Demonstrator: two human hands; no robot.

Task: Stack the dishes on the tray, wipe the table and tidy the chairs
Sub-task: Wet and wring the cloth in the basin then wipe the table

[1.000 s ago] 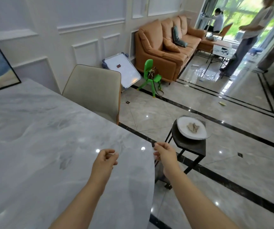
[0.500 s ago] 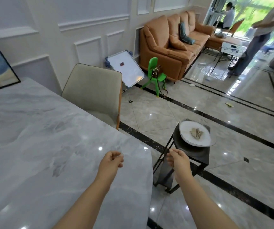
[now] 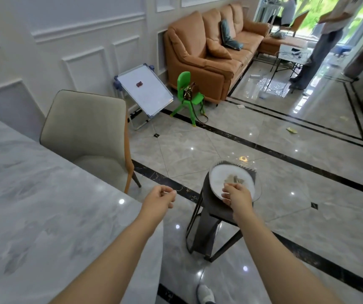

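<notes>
Your right hand (image 3: 237, 194) covers the near rim of the round white plate (image 3: 220, 179), so the grip is half hidden: fingers curled at the rim, and I can't tell whether they clamp it or just touch. The plate sits on the small dark metal-framed side stand (image 3: 206, 218), which is your landmark here. Something dark with a toothed edge shows behind the plate's far rim; I can't make out what it is. The plate holds a small crumpled greyish-brown scrap (image 3: 233, 178), too blurred to identify.

Your left hand (image 3: 159, 197) hangs left of the stand, just off the corner of the grey marble table (image 3: 44, 205); fingers loosely curled together, and something thin may be pinched between them, too small to tell.

The table runs left of the stand and is cut off by the frame's left and bottom edges. The beige upholstered dining chair with an orange side edge (image 3: 86, 137) stands beyond and left of the stand, against the table's far side. A grey shoe tip (image 3: 205, 294) shows below the stand, cut off by the frame.

The tilted whiteboard (image 3: 145, 91), far left of the stand, carries a small dark red patch; no legible writing. No readable labels elsewhere.
</notes>
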